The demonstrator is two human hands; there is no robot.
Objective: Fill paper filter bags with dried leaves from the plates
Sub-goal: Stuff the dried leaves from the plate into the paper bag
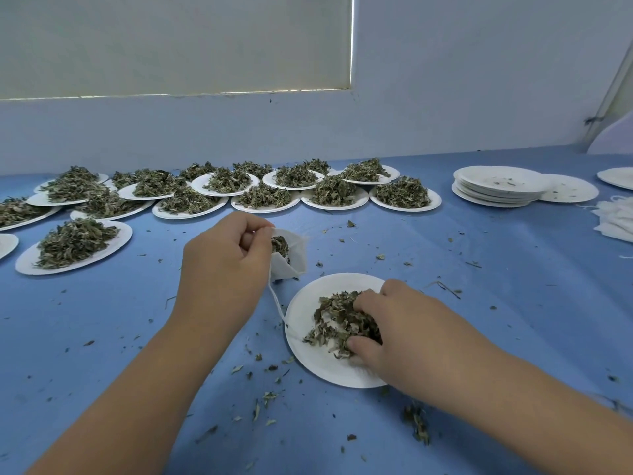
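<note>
My left hand [224, 265] pinches the rim of a white paper filter bag [294, 260] and holds it up with its mouth open. Some dried leaves show inside, and its string hangs down to the table. Just below it lies a white paper plate [308, 358] with a heap of dried leaves [334, 320]. My right hand [404, 330] lies on that heap, fingers and thumb curled round a clump of leaves.
Several paper plates heaped with dried leaves [73, 241] crowd the back and left of the blue table [513, 286]. A stack of used plates [496, 186] stands back right, with a pile of white filter bags [616, 221] at the right edge. Leaf crumbs litter the cloth.
</note>
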